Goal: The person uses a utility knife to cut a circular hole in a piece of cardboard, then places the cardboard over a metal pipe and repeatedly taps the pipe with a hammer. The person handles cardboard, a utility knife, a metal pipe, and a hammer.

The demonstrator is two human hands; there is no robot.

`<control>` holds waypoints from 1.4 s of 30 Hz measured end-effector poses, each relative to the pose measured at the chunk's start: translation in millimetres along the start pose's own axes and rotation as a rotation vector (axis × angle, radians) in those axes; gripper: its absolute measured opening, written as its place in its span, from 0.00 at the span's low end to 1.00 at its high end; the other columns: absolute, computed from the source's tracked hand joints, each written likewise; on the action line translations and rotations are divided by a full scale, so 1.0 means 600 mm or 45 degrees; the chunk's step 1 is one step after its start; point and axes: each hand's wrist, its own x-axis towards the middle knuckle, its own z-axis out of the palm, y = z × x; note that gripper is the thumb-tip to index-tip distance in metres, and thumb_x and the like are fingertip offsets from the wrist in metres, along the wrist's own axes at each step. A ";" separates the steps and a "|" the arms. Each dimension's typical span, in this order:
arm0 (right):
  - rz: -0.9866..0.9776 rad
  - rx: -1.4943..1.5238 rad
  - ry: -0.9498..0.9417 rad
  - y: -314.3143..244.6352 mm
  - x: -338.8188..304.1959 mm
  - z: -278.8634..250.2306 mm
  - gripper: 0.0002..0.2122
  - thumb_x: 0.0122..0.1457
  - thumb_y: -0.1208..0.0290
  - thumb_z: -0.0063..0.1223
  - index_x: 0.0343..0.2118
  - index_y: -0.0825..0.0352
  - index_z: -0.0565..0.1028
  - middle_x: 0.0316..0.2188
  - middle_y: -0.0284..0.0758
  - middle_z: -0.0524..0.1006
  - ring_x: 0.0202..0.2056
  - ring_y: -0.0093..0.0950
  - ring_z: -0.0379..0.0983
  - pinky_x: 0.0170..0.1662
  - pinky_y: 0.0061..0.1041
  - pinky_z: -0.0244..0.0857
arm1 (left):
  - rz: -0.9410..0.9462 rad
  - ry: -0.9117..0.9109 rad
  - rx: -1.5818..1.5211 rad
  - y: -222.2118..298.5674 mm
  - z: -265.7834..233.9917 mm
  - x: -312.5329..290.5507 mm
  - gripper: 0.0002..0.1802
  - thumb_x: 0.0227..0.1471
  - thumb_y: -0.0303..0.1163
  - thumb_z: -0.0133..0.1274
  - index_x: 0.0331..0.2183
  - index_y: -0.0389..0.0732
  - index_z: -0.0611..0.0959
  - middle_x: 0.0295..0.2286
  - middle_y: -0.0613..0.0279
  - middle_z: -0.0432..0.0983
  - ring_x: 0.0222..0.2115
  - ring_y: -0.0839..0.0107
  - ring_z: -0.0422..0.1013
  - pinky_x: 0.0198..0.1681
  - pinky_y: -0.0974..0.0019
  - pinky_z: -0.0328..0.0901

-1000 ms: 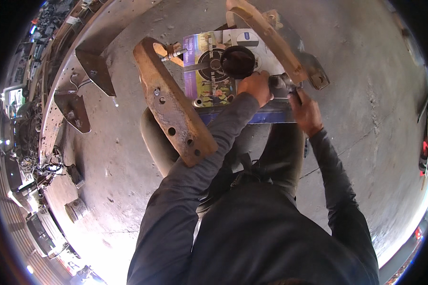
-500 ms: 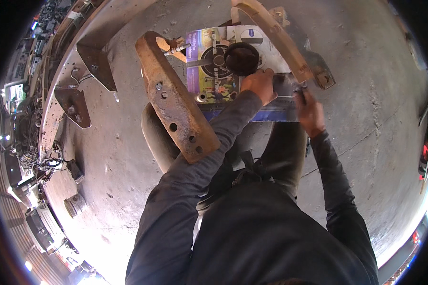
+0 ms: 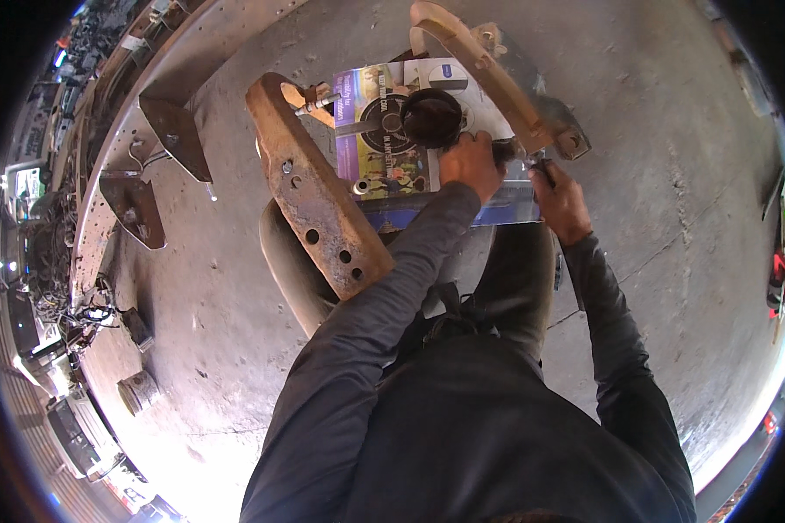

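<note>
My left hand [image 3: 473, 166] is closed around a dark metal part lying over a printed cardboard box [image 3: 349, 179]. A round, cup-like end [image 3: 432, 118] sits just beyond its fingers, and a short dark piece [image 3: 502, 151] sticks out on the right. At the box's right edge, my right hand [image 3: 563, 202] is closed on a slim dark tool [image 3: 545, 170]. Its tip points toward the dark piece; the tool's kind is hidden by the fingers. The box rests across my knees or just above them; what supports it is hidden.
A rusty channel bracket [image 3: 318, 196] with holes stands left of the box, beside my left forearm. A curved rusty arm [image 3: 488, 74] arches over the box's right side. Farther left runs a long metal rail [image 3: 105, 157] with hanging plates [image 3: 179, 135]. Concrete floor [image 3: 654, 131] surrounds this.
The whole view has shifted slightly, with the box and bracket lower in it. My right hand, blurred before, now shows sharply at the box's right edge. The left keeps its grip.
</note>
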 end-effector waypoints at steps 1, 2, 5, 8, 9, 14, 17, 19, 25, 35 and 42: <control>0.013 0.045 0.007 -0.006 0.000 -0.009 0.15 0.68 0.61 0.55 0.50 0.67 0.76 0.40 0.56 0.80 0.46 0.59 0.75 0.43 0.50 0.71 | -0.003 -0.006 0.001 -0.001 -0.001 0.000 0.29 0.47 0.47 0.70 0.43 0.39 0.78 0.42 0.44 0.78 0.42 0.45 0.79 0.45 0.47 0.74; 0.034 0.092 0.012 -0.013 -0.003 -0.016 0.15 0.68 0.61 0.55 0.50 0.67 0.76 0.41 0.56 0.80 0.46 0.60 0.75 0.43 0.50 0.71 | 0.002 -0.014 -0.005 -0.002 0.000 0.000 0.30 0.47 0.48 0.70 0.43 0.39 0.78 0.42 0.44 0.78 0.42 0.45 0.79 0.46 0.47 0.74; -0.087 0.172 0.185 -0.044 -0.016 -0.018 0.14 0.68 0.62 0.55 0.49 0.67 0.77 0.40 0.56 0.80 0.44 0.60 0.75 0.42 0.47 0.71 | 0.009 -0.044 -0.013 -0.009 -0.004 0.000 0.30 0.47 0.48 0.70 0.44 0.39 0.78 0.43 0.43 0.78 0.43 0.45 0.79 0.46 0.48 0.74; -0.216 -0.008 0.190 0.005 -0.001 0.020 0.14 0.68 0.63 0.55 0.49 0.67 0.77 0.39 0.56 0.80 0.42 0.59 0.77 0.41 0.45 0.71 | 0.046 -0.073 0.006 0.001 -0.007 0.009 0.31 0.47 0.49 0.70 0.44 0.38 0.78 0.43 0.43 0.78 0.43 0.45 0.79 0.47 0.49 0.74; -0.202 -0.024 0.154 0.007 0.007 0.012 0.14 0.68 0.63 0.55 0.49 0.68 0.77 0.39 0.56 0.80 0.42 0.59 0.77 0.41 0.46 0.72 | 0.048 -0.069 0.019 0.001 -0.008 0.005 0.31 0.47 0.49 0.70 0.44 0.38 0.78 0.43 0.43 0.78 0.43 0.45 0.79 0.47 0.49 0.74; -0.055 0.038 0.128 -0.045 0.004 -0.026 0.14 0.69 0.61 0.54 0.44 0.69 0.77 0.36 0.55 0.79 0.42 0.57 0.77 0.38 0.46 0.70 | 0.022 -0.085 -0.002 -0.013 -0.016 0.000 0.32 0.48 0.50 0.70 0.45 0.38 0.78 0.42 0.43 0.79 0.42 0.45 0.79 0.47 0.48 0.74; -0.131 -0.105 0.152 0.019 0.008 0.025 0.16 0.70 0.58 0.53 0.46 0.68 0.77 0.36 0.55 0.79 0.43 0.58 0.76 0.38 0.46 0.70 | 0.061 -0.099 0.007 0.002 -0.019 0.006 0.31 0.48 0.50 0.69 0.45 0.38 0.79 0.41 0.43 0.79 0.42 0.45 0.80 0.46 0.48 0.74; -0.195 -0.076 0.135 0.035 0.028 0.012 0.16 0.70 0.57 0.53 0.48 0.67 0.77 0.37 0.55 0.79 0.43 0.58 0.76 0.38 0.46 0.70 | 0.065 -0.101 0.055 -0.004 -0.013 0.009 0.31 0.48 0.50 0.69 0.45 0.38 0.79 0.41 0.43 0.79 0.43 0.45 0.80 0.46 0.47 0.74; -0.077 -0.026 0.186 -0.006 0.016 0.017 0.16 0.69 0.58 0.53 0.45 0.68 0.79 0.37 0.56 0.81 0.43 0.59 0.77 0.41 0.50 0.71 | 0.096 -0.112 -0.004 -0.006 -0.018 0.006 0.32 0.48 0.50 0.69 0.46 0.38 0.79 0.41 0.43 0.79 0.43 0.44 0.79 0.46 0.48 0.74; -0.209 -0.103 0.203 0.019 0.046 0.018 0.17 0.71 0.58 0.51 0.51 0.67 0.79 0.42 0.53 0.82 0.46 0.58 0.77 0.44 0.47 0.71 | 0.072 -0.143 -0.009 0.001 -0.027 0.005 0.32 0.48 0.48 0.69 0.48 0.37 0.79 0.42 0.43 0.79 0.43 0.45 0.80 0.47 0.49 0.74; -0.152 -0.198 0.125 0.026 0.067 0.009 0.15 0.72 0.64 0.49 0.54 0.65 0.77 0.47 0.52 0.81 0.49 0.53 0.77 0.48 0.46 0.71 | 0.074 -0.101 -0.039 -0.010 -0.023 0.000 0.32 0.48 0.48 0.69 0.47 0.38 0.78 0.42 0.45 0.79 0.43 0.47 0.80 0.47 0.50 0.75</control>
